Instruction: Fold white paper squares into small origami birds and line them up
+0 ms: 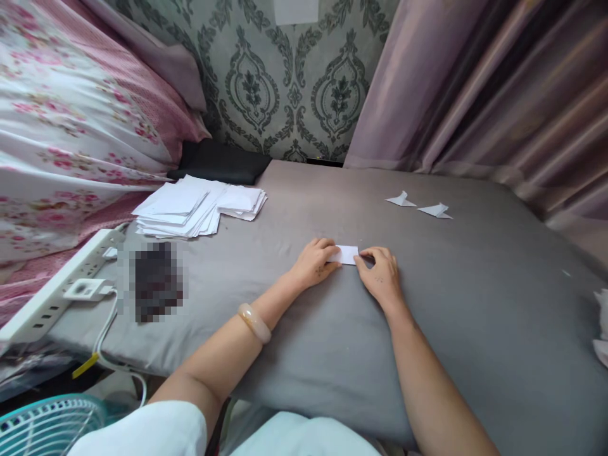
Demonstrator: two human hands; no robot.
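Grey cloth (475, 285), paper stacks (173, 201), slip (348, 254), folded shapes (434, 210)

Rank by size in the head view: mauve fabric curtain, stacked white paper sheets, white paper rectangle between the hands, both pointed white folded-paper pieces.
Mauve fabric curtain
Stacked white paper sheets
White paper rectangle, partly covered
Left folded piece, right folded piece: too alike to rank

The folded paper (348, 254) is plain white, as are the paper stacks (175, 206) and small folded-paper shapes (433, 210). The cloth (323, 342) is solid grey. Grey-green wallpaper (294, 69) carries dark damask medallions; the floral curtain (52, 120) is white and pink, the plain curtain (403, 82) mauve, the bangle (254, 323) cream.
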